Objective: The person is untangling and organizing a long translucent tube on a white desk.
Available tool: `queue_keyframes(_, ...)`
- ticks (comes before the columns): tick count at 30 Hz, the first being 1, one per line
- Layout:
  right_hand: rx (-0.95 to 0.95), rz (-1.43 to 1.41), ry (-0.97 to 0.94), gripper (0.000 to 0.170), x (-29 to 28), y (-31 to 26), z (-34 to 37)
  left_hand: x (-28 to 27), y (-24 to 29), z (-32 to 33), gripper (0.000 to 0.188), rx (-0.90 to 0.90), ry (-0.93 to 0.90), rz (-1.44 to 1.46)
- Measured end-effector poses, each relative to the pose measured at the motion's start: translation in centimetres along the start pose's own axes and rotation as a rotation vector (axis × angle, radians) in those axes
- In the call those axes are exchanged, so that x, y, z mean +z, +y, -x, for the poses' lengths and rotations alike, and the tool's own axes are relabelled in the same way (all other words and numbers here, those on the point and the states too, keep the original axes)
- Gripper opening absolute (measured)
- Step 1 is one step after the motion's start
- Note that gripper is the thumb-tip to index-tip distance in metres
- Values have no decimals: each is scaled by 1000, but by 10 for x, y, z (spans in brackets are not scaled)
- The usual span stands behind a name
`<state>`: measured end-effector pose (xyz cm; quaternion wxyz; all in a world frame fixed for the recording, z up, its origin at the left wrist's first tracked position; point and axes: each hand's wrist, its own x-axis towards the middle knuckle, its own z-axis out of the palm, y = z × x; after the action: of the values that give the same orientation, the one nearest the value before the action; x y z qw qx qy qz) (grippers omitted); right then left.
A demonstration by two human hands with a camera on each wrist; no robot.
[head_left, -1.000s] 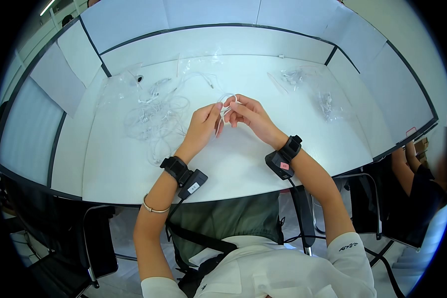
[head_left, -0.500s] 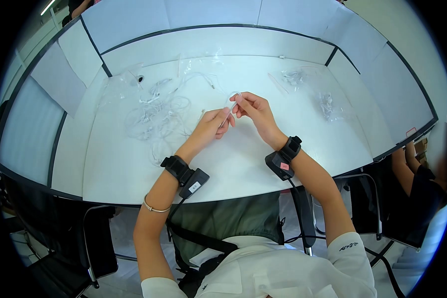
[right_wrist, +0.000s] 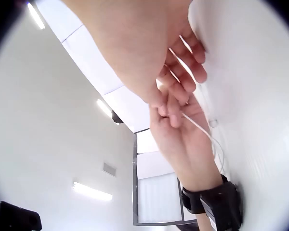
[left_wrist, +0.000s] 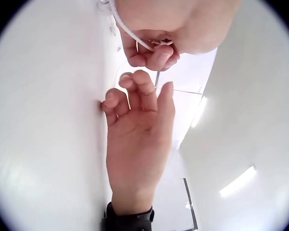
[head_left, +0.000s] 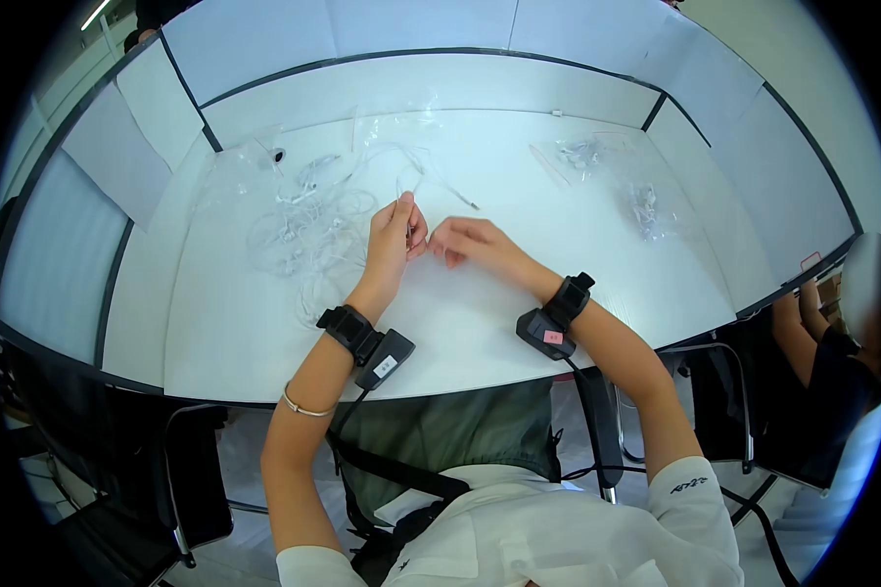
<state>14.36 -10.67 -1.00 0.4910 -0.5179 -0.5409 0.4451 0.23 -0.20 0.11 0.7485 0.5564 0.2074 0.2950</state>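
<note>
While left hand (head_left: 392,243) pinches cable (left_wrist: 127,31), right hand (head_left: 472,241) hovers near.

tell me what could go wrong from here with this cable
The white cable could slip, since only the left hand appears to grip it. It might also snag on the tangled cables close by on the table. The right hand could brush the loose plug just beyond it.

Both arms (head_left: 622,342) reach forward, angled inward. Left hand (head_left: 394,235): fingers (left_wrist: 160,58) curled in a pinch. Right hand (head_left: 472,243) just beside it, slightly blurred, palm turned inward, fingers (left_wrist: 147,86) loosely bent.
</note>
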Motion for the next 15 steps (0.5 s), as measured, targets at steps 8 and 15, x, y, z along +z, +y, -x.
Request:
queue_keyframes(8, -229, 145, 48, 27, 23, -16, 5, 25, 33, -10, 40, 137, -21, -49)
queue_keyframes(15, -198, 112, 172, 21, 17, -9, 4, 46, 30, -27, 38, 142, -25, 40)
